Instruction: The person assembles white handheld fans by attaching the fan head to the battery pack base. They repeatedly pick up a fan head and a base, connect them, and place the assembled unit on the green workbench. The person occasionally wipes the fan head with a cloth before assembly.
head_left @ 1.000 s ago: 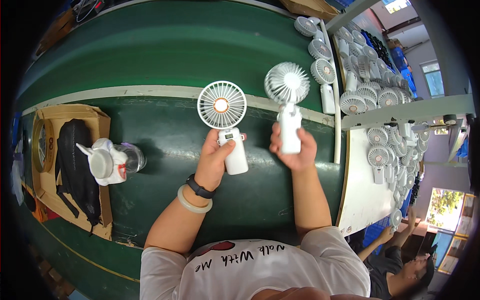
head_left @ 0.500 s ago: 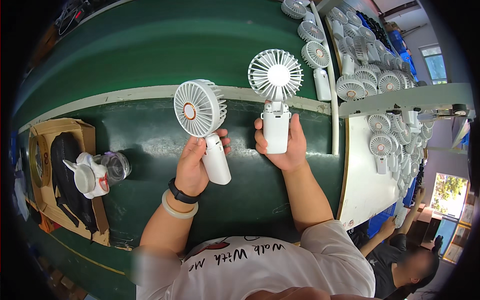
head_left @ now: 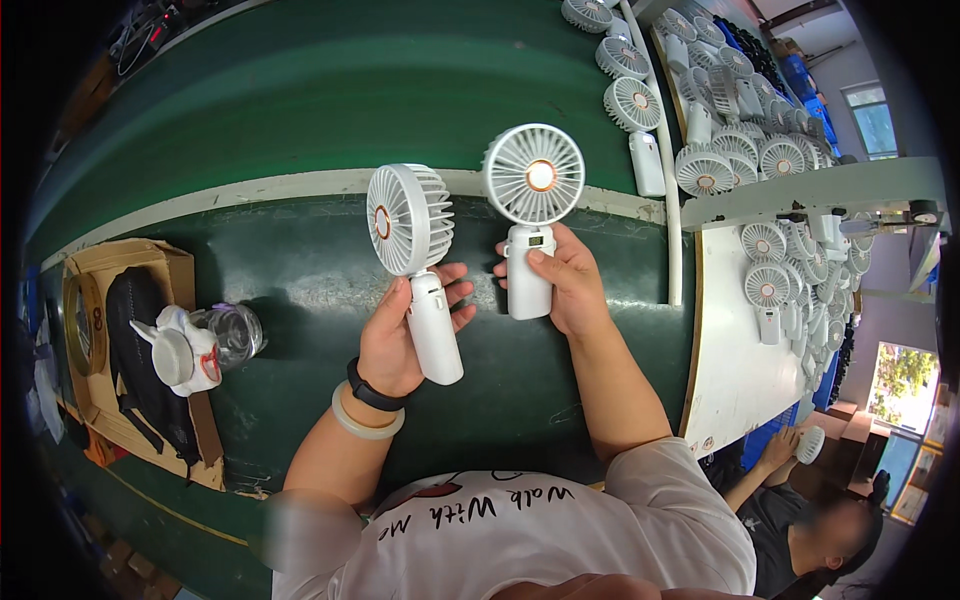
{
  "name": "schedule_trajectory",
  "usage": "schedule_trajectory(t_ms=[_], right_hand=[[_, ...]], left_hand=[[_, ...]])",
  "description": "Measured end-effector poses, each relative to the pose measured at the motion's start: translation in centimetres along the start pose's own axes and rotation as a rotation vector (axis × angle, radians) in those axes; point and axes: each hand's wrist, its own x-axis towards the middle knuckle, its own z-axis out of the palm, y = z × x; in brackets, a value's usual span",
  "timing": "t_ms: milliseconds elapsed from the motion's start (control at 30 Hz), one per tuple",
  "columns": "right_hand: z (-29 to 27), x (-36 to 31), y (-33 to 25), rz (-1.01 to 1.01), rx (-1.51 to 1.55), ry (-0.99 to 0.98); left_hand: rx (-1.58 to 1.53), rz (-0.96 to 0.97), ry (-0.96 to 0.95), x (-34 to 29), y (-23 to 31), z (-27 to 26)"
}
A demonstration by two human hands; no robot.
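My left hand [head_left: 388,335] is wrapped around the handle of a white handheld fan [head_left: 432,325]. This fan's round grille is turned partly sideways, showing its copper-coloured centre ring and rear ribs. In my right hand [head_left: 578,285] is a second white handheld fan [head_left: 528,280], gripped by its handle with my thumb on the front. Its grille faces up toward me, and a small dark display shows near the top of the handle. Both fans are held upright above the green work surface [head_left: 500,400], side by side and apart.
On the left lies an open cardboard box [head_left: 205,430] holding a black bag [head_left: 140,350]; a clear bottle with a white animal-shaped top [head_left: 185,350] leans there. Beyond the pale rail is a green belt [head_left: 300,100]. Many fans [head_left: 765,285] crowd the right-hand table, where a co-worker [head_left: 780,530] handles another.
The right fan has turned around from its back to its front, and my right thumb now lies on its handle. The left fan has rotated slightly and shifted a little right.
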Motion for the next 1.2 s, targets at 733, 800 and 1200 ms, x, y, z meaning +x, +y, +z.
schedule_trajectory(t_ms=[733, 800, 1200], right_hand=[[-0.13, 0.05, -0.39, 0.029, 0.062, 0.004], [-0.18, 0.09, -0.38, 0.035, 0.072, 0.004], [-0.02, -0.02, -0.07, -0.012, 0.085, 0.020]], left_hand=[[0.034, -0.034, 0.029, 0.02, -0.08, 0.32], [0.028, -0.035, 0.034, 0.06, -0.07, 0.25], [0.012, -0.047, 0.032, 0.01, -0.07, 0.03]])
